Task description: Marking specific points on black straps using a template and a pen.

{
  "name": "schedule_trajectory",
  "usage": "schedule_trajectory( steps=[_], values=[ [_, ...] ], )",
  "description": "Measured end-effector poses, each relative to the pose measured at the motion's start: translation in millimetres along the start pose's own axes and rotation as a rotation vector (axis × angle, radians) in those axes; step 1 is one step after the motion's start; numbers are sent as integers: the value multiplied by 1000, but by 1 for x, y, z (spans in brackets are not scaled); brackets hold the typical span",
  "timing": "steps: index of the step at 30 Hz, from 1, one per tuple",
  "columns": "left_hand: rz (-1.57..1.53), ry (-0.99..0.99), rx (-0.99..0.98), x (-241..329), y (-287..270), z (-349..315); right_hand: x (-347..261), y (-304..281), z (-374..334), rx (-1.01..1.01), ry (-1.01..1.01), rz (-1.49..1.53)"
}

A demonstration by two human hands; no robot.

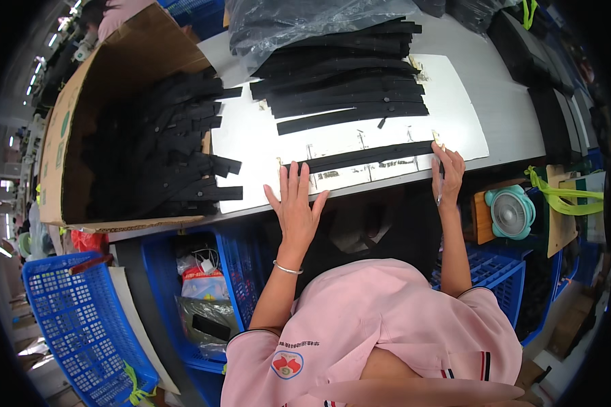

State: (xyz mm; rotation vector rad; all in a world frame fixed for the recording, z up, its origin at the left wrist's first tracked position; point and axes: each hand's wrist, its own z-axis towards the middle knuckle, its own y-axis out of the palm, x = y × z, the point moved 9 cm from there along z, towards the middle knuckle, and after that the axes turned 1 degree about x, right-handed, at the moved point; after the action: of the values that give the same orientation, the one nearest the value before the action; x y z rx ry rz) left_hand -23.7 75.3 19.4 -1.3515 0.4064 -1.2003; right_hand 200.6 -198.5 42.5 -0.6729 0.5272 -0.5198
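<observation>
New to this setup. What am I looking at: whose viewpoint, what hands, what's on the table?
No machine here: one picture, from a wide fisheye camera on the person's head, looking down; edges look bent. Both hands are bare. The left hand, spread, touches one end of a black strip; the right hand is at its other end and seems to hold something slim, hard to identify. The strip lies on a white board on the table. Beyond are more strips; left, a cardboard box of black pieces.

Pink shirt [377, 298] bears dark lettering [303, 344] beside a badge [287, 365]
</observation>
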Motion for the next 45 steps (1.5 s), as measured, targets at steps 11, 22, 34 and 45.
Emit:
schedule_trajectory(
  steps=[11,22,34,45],
  values=[
    [-2,22,86,0,-3,1,-138,52,50,-312,200,596],
    [-52,-7,114,-5,-3,-1,-193,143,36,-428,276,830],
    [-26,11,116,-4,-2,-1,-197,143,34,-389,179,715],
    [-12,-2,80,-1,0,1,-195,144,31,-538,153,789]
  ],
)
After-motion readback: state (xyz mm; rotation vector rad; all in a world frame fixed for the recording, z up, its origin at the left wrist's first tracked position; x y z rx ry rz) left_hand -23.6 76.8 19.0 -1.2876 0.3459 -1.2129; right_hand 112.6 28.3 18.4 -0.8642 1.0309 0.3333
